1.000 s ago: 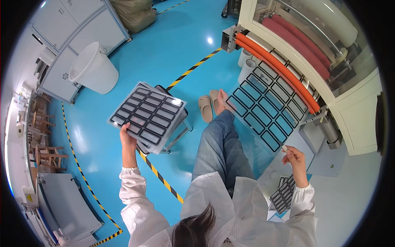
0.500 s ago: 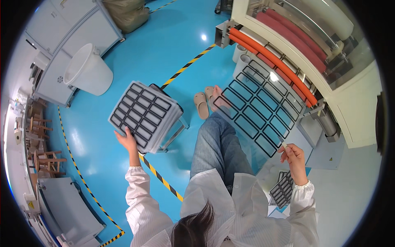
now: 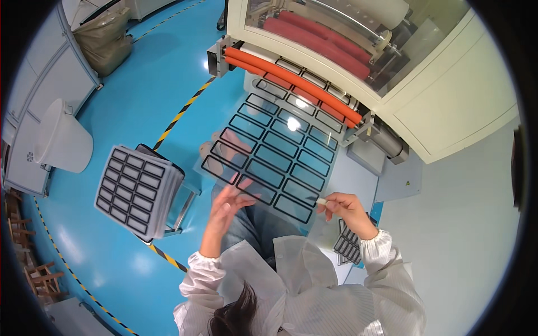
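A clear plastic sheet [image 3: 274,148] printed with rows of black rounded rectangles stretches from beneath the orange-red roller [image 3: 294,84] toward me, above my legs. At its near right corner my right hand [image 3: 350,213] pinches a small cream-coloured piece [image 3: 321,202], whose exact kind I cannot make out. My left hand [image 3: 223,213] is at the sheet's near edge, fingers apart and overlapping it; whether they bear on it I cannot tell. To the left, a stack of similar sheets [image 3: 130,190] lies on a metal-legged stool [image 3: 182,210].
Ahead and right stands the cream machine [image 3: 448,106] with rollers behind a window. A white bucket [image 3: 70,140] and a big beige bag [image 3: 103,42] are at the left. More black-framed pieces [image 3: 347,243] lie below my right hand. Striped tape [image 3: 182,117] crosses the blue floor.
My left hand has left the stack and moved right to the hanging sheet's near edge. The view has turned right. My right hand still pinches the cream-coloured piece by the sheet's corner.
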`<state>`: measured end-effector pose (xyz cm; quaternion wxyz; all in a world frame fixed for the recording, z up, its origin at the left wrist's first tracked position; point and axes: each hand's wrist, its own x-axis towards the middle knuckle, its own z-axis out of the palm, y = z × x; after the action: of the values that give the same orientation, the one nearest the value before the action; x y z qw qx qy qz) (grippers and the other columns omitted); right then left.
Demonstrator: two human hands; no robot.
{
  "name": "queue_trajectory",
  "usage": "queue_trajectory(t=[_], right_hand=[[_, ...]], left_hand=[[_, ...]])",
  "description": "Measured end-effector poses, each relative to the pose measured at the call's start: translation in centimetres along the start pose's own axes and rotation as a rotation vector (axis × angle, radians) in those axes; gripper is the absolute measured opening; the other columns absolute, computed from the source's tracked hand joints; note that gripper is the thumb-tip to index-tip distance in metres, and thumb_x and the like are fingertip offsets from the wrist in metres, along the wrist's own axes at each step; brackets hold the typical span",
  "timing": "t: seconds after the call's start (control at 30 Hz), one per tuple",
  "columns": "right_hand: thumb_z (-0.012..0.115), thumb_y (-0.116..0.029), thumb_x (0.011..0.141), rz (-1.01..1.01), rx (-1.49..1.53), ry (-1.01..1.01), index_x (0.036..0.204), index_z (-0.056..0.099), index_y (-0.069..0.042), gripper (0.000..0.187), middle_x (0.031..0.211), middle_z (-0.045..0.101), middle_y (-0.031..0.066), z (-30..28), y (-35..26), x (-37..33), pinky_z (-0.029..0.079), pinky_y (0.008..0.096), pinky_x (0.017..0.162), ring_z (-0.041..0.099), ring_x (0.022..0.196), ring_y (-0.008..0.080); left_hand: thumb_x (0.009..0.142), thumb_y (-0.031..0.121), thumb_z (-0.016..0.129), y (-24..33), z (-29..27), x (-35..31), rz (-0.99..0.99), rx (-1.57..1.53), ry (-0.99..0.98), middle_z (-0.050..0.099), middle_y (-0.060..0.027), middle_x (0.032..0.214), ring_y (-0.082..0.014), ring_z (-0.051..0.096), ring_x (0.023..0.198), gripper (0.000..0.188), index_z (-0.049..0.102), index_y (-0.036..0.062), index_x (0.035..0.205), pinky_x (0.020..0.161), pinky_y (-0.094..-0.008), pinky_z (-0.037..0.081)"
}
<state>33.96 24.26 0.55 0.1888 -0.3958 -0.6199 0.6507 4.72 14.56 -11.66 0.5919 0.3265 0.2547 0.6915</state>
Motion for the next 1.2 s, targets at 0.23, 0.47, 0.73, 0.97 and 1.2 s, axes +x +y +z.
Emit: queue_trajectory(t=[0.23,0.47,0.73,0.97,1.2], right_hand=[[0.048,-0.006,0.093,-0.162,-0.386,0.064,0.111,0.059,0.0,0.021,0.077,0.064,0.0051,-1.4,0.0,2.1,0.048,0.0245,0.064,0.059,0.069,0.0104],[0.05,-0.006,0.091,-0.507,-0.77,0.272,0.119,0.057,-0.008,0.029,0.082,0.064,0.0177,0.6,-2.4,12.6,0.05,0.0358,0.064,0.064,0.072,0.0311],[0.051,-0.008,0.091,-0.741,-0.858,0.218,0.119,0.059,-0.009,0.029,0.085,0.063,0.0193,4.5,-2.9,20.8,0.047,0.0328,0.062,0.054,0.061,0.0332],[0.052,-0.009,0.09,-0.666,-0.975,0.191,0.121,0.058,-0.014,0.032,0.085,0.066,0.0144,6.6,-2.5,22.1,0.051,0.0342,0.065,0.063,0.072,0.0309],[0.052,-0.005,0.086,-0.664,-1.05,0.163,0.122,0.057,-0.015,0.038,0.084,0.067,0.0117,7.6,-1.8,22.3,0.052,0.0346,0.062,0.065,0.071,0.0269]], left_hand=[[0.087,0.035,0.058,-3.2,1.6,0.1,-0.025,-0.158,0.173,0.043,-0.0188,0.137,-0.0254,0.06,0.102,0.068,0.028,0.0098,0.142,0.089,-0.0361,0.046],[0.09,0.028,0.053,-2.9,1.5,-0.6,-0.081,-0.164,0.225,0.05,-0.0203,0.13,-0.0235,0.061,0.096,0.06,0.031,0.0058,0.14,0.081,-0.0348,0.052],[0.09,0.026,0.052,-1.7,2.1,-1.4,-0.095,-0.123,0.309,0.056,-0.0218,0.121,-0.0334,0.066,0.092,0.062,0.028,0.0029,0.142,0.072,-0.0325,0.056],[0.091,0.024,0.05,-0.5,2.8,-2.4,-0.092,-0.07,0.361,0.058,-0.0206,0.117,-0.0329,0.067,0.086,0.059,0.029,0.001,0.141,0.071,-0.0325,0.056],[0.086,0.026,0.051,0.6,3.5,-3.1,-0.136,0.027,0.439,0.06,-0.0226,0.114,-0.0334,0.068,0.078,0.063,0.031,-0.0018,0.139,0.067,-0.0318,0.057]])
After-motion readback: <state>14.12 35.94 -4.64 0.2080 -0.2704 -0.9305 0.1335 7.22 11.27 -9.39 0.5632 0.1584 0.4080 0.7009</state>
